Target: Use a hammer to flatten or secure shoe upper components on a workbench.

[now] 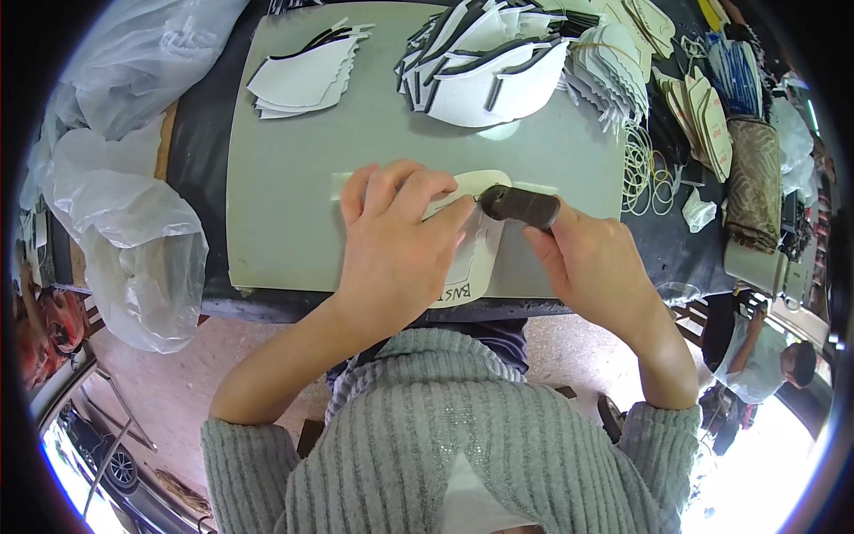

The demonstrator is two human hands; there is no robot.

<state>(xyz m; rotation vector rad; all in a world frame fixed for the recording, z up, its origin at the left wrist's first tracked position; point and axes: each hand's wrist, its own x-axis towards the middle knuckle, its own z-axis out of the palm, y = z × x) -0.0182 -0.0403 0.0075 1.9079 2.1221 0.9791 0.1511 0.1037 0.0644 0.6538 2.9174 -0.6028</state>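
A cream card template (485,254) with a cut-out middle and handwritten marks lies near the front of the grey-green board (294,205). My left hand (396,227) rests over its left side, fingers spread and bent, pressing it down. The left index fingertip reaches the rounded end of a dark, thick-headed hand tool (525,207). My right hand (592,258) is closed round the tool's other end and holds its head over the template's upper part. Whatever lies beneath the template and the left fingers is hidden.
White dark-edged pieces are stacked at the board's back left (302,76) and back middle (498,84). Right of them lie a banded bundle (609,76), looped cords (639,169) and cream card shapes (703,125). Clear plastic bags (133,231) cover the table's left side.
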